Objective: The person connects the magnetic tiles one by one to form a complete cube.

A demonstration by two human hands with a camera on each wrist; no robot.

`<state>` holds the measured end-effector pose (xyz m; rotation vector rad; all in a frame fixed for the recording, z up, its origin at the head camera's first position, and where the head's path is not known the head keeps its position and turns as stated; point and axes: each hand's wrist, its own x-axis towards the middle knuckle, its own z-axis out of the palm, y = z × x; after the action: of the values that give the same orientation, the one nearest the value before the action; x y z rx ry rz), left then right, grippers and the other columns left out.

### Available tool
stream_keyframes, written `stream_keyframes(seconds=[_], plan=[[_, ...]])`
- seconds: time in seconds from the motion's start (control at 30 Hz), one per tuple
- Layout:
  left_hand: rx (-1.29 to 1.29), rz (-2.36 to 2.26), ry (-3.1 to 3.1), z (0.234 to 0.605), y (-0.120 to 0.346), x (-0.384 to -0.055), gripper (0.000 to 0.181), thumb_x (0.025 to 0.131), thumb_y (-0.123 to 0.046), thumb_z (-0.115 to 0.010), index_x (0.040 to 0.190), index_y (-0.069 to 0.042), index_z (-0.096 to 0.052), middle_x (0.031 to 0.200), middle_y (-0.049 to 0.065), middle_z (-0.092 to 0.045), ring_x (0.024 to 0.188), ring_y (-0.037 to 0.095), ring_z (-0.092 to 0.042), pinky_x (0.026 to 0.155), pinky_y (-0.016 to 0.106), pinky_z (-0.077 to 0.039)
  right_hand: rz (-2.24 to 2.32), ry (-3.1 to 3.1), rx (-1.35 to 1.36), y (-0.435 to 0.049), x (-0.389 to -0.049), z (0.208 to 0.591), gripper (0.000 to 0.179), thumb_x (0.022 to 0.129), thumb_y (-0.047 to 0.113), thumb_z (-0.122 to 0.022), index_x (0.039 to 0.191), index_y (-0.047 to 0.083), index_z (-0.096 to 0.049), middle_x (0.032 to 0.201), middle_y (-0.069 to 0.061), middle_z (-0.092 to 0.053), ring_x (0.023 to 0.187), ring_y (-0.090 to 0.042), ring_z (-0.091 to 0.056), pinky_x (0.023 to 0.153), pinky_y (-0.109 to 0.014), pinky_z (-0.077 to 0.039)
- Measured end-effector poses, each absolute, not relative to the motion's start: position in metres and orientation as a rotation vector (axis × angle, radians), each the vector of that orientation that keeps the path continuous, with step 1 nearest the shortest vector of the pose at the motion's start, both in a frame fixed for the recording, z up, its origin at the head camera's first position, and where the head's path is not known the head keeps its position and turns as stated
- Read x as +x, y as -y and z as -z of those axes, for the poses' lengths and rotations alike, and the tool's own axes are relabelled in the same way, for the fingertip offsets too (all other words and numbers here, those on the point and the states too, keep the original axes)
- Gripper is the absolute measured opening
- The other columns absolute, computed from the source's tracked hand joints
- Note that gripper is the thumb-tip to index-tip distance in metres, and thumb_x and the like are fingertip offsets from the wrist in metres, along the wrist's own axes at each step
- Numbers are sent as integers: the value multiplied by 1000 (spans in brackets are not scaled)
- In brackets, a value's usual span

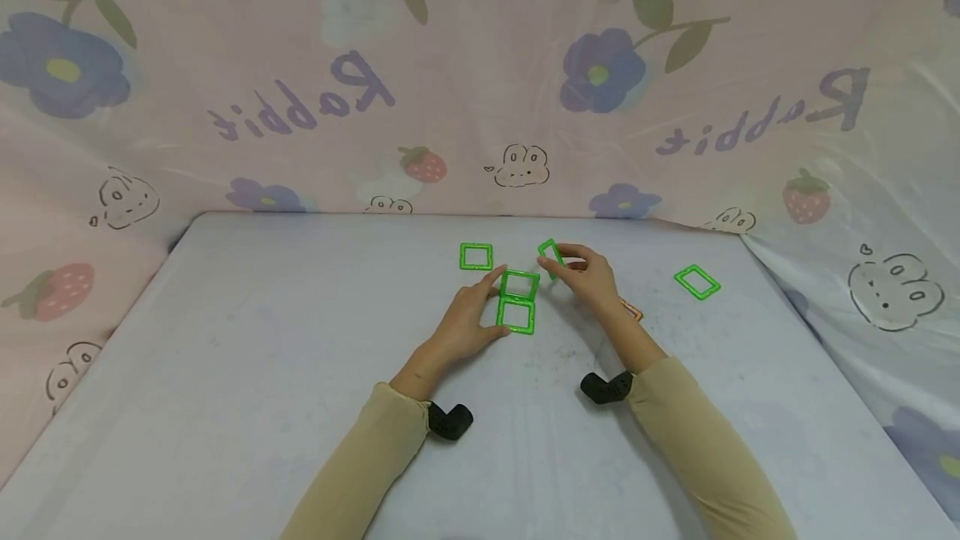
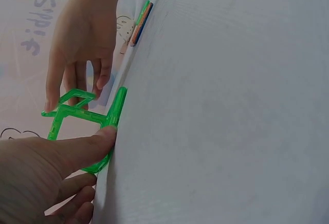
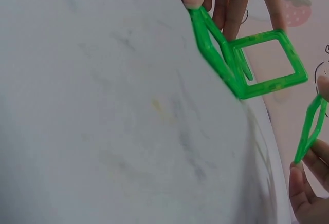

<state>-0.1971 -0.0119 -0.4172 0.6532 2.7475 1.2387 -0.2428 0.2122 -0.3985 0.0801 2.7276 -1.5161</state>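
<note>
Joined green pair: two hollow square tiles, apparently magnetic building tiles (image 1: 517, 300), meet along one edge; the near one lies flat on the white tabletop (image 1: 300, 373), the far one seems to stand up from it.
Steadying the pair: light pressure at both ends should serve best, since a hard squeeze could fold the joint or pop it apart.
Guiding the held tile: it is probably best turned by its rim, its edge squared to the pair and fingertips clear of the side that faces it.
Left hand (image 1: 467, 319): at the pair's left side, thumb and forefinger spread wide yet bracketing it, thumb on the flat tile's near corner, forefinger at the upright tile's top; the other fingers are mostly hidden behind.
Right hand (image 1: 592, 277): just right of the pair, thumb and fingertips nearly closed on the thin rim of a green tile (image 1: 558, 252), held tilted and apart from the pair.
Loose green square (image 1: 476, 268): beyond the pair, to its left.
Other green square (image 1: 689, 288): well to the pair's right.
Orange tile (image 1: 632, 309): right of the pair, partly hidden by the right forearm.
</note>
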Motion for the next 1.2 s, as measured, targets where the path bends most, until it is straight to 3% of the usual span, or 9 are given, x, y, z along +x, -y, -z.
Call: stream_keyframes(seconds=[0.27, 0.93, 1.2], plan=[[658, -1227, -2753, 420, 12, -198, 93, 79, -16, -79, 153, -20, -23, 136, 15, -55, 129, 34, -44, 110, 46, -33, 1496, -2708, 80, -216, -238, 400, 70, 82, 55, -68, 138, 18, -51, 139, -6, -52, 124, -28, -51, 92, -47, -48], [657, -1244, -2738, 416, 12, -197, 92, 79, -14, -79, 153, -19, -24, 135, 16, -55, 129, 35, -43, 110, 46, -32, 1609, -2584, -114, -223, -225, 398, 68, 88, 32, -70, 145, 12, -40, 136, -16, -51, 122, -33, -54, 93, -45, -49], [664, -1247, -2744, 416, 12, -197, 92, 79, -13, -79, 152, -18, -24, 135, 17, -56, 129, 36, -43, 110, 47, -32, 1582, -2575, -222, -228, -224, 403, 69, 88, 27, -70, 147, 11, -37, 138, -19, -49, 123, -37, -53, 96, -51, -47]])
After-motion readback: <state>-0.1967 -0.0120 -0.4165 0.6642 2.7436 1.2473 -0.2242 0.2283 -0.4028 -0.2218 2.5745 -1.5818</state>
